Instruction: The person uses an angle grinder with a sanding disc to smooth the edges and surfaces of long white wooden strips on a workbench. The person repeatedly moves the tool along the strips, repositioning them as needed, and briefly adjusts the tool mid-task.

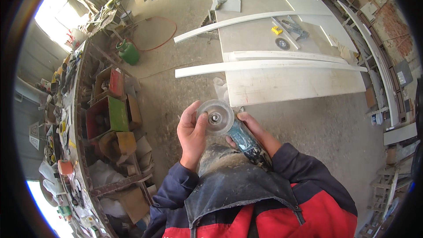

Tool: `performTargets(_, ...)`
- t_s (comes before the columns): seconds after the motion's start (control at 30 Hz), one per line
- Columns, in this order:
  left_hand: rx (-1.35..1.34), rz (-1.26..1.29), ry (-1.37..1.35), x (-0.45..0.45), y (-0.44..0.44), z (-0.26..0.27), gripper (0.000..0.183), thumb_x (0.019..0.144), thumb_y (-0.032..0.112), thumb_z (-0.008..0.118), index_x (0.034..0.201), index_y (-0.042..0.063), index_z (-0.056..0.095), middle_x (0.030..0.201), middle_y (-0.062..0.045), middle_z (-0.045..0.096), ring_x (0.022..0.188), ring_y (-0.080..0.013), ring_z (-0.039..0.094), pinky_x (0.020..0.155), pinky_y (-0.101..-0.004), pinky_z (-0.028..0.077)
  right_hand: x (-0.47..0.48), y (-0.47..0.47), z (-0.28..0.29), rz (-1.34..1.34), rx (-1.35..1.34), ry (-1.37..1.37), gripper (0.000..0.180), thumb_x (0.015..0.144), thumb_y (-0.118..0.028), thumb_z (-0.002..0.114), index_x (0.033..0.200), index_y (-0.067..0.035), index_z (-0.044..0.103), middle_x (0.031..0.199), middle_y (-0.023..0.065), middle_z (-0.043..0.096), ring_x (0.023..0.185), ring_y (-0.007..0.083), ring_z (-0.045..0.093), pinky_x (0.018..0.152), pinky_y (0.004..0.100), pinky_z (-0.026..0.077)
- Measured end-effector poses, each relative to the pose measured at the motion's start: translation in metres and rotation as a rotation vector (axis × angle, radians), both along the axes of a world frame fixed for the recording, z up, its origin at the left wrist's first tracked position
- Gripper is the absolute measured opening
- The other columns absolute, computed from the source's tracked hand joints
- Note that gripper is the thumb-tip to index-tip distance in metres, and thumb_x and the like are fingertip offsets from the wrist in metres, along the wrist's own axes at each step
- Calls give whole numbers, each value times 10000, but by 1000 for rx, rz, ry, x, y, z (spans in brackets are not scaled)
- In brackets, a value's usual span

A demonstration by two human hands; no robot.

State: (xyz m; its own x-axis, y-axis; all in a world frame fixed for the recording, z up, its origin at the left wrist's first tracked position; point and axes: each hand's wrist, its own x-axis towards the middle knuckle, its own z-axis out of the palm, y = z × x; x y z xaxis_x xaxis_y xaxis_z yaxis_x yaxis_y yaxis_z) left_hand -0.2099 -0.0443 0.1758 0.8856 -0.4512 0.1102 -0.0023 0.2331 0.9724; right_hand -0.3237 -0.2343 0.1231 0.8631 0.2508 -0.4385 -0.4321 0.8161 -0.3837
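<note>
An angle grinder (243,137) with a worn blue-green body is held before my chest, its disc side turned up toward me. My right hand (256,127) grips it near the head, the thumb on top and part of the fingers hidden beneath the body. On its spindle sits a round grey cutting disc (219,127) with a metal hub at its centre. My left hand (195,129) pinches the disc's left edge, thumb on the upper face and fingers behind. A dusty dark apron (238,178) hangs just below the tool.
Ahead, a big pale slab table (294,86) carries long white strips (264,64), a yellow tape measure (277,30) and another disc (282,43). Cluttered shelving with a green box (118,114) lines the left. A green gas cylinder (127,53) with an orange hose (175,28) stands on the floor.
</note>
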Motion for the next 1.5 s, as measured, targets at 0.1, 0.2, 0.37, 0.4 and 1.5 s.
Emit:
performTargets(0.1,35,70,-121,-3,-5,-7,404,1042,5,668,1430,-54,571,1211,-102,722,1073,-115,664,931,-269,541,0,-1,-3,6,21,-35,623,1004,-521,509,1189,48,682,896,265,745,675,349,729,633,423,623)
performTargets(0.2,148,51,-139,-3,-1,-8,381,1039,10,678,1406,-45,590,1193,-104,729,1036,-119,677,904,-275,555,0,-2,-4,8,68,-101,602,1032,-487,452,1180,47,687,897,266,748,706,356,732,671,426,620)
performTargets(0.37,131,68,-135,-5,-11,-6,367,1027,35,706,1375,-42,617,1131,-91,728,981,-114,673,874,-271,559,-3,-5,-6,27,80,-59,614,1040,-490,441,1211,50,676,904,254,751,715,354,743,654,428,627)
performTargets(0.4,114,65,-103,-5,-11,-5,366,1025,41,711,1370,-42,621,1123,-88,727,978,-114,672,875,-271,558,-3,-5,-4,28,79,-55,614,1041,-489,439,1212,50,677,907,251,752,717,353,746,652,428,629)
performTargets(1.5,357,60,-80,-5,58,-39,173,941,-39,677,1104,5,713,1056,-79,719,836,-171,669,725,-287,540,-8,-15,-19,-104,59,-24,532,1092,-413,418,1182,57,649,918,241,729,674,326,718,572,433,595)
